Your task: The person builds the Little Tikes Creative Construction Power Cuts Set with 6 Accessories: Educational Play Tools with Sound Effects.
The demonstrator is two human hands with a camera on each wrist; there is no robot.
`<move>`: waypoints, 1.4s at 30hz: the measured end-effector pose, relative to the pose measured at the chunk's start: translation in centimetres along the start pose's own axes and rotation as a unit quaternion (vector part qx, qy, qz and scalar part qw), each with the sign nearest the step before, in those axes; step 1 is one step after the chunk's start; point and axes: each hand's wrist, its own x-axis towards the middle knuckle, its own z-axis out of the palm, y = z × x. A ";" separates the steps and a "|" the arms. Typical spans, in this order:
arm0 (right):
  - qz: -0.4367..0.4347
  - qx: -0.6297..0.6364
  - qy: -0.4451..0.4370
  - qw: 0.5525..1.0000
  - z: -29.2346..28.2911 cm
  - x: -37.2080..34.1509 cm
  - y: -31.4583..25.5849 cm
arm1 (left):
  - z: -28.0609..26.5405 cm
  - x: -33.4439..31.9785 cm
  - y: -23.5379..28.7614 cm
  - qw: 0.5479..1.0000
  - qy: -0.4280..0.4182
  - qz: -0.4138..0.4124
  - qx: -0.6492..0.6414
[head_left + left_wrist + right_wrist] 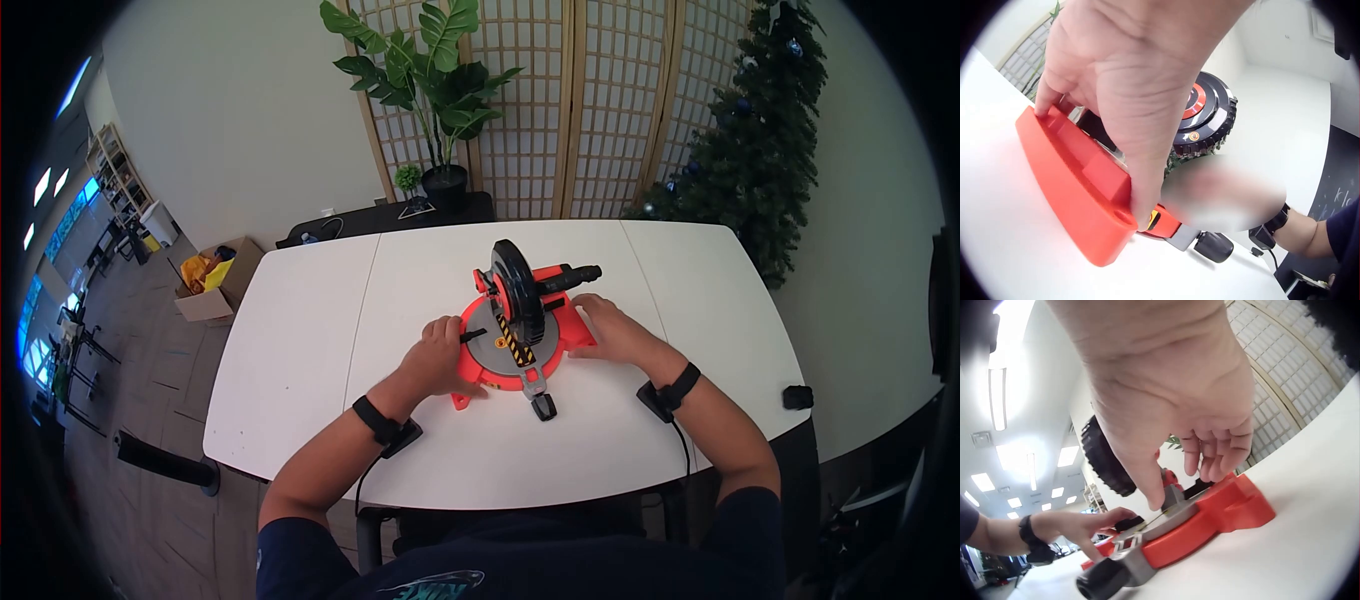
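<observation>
A toy miter saw with a red base [575, 328] [1079, 194] [1179, 545], grey round plate [487, 350] and upright black blade disc [517, 290] [1105, 456] stands on the white table. My left hand [435, 362] [1129, 94] grips the base's left side, thumb toward the front and fingers toward the back. On the right side, my right hand [617, 335] [1172, 394] holds the base, its fingers bent at the rear and its thumb toward the front. A black knob [544, 407] [1214, 247] [1104, 579] sticks out at the front between the hands.
The white table [290, 370] extends around the saw. A small black object [797, 397] lies at its right edge. Behind stand a dark side table [385, 216] with a potted plant [445, 185], a lattice screen [520, 120] and a decorated tree [750, 150]. Cables hang from both wrist cameras.
</observation>
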 end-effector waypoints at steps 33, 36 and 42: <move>-0.040 0.085 -0.128 0.987 -0.9 1.8 -2.1 | -1.2 0.4 -1.1 0.997 -0.028 0.048 -0.046; -0.039 0.086 -0.111 0.989 -0.5 1.2 -2.0 | -1.3 0.2 -0.9 0.997 -0.037 0.043 -0.055; -0.041 0.070 -0.113 0.990 0.4 0.6 -1.1 | -1.4 0.1 -0.9 0.997 -0.046 0.047 -0.050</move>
